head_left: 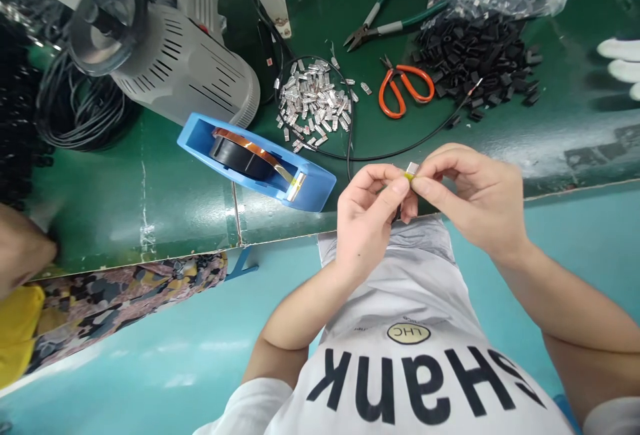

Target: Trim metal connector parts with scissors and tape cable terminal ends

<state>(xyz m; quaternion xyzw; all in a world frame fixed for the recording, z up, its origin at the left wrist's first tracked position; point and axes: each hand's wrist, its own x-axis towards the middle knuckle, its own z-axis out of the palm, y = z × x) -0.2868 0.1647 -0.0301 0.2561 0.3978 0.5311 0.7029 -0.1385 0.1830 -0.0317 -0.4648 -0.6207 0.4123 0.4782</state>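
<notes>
At the green bench [190, 225], left hand [367, 222] and right hand [475, 195] almost meeting — thumbs and fingertips pinching one small metal connector [411, 168], silver end poking up between them, yellow band [409, 176] below — connector heap [315, 98] lying beyond the left hand.

The left hand [367, 218] and right hand [473, 198] pinch a small metal connector [412, 168] with a yellow strip [409, 176] near the close edge of the green tabletop [565, 75]. Beyond lie silvery connectors [317, 98], orange-handled pliers [399, 72] and black pieces [480, 55]; a blue tape dispenser [316, 188] stands leftward.
</notes>
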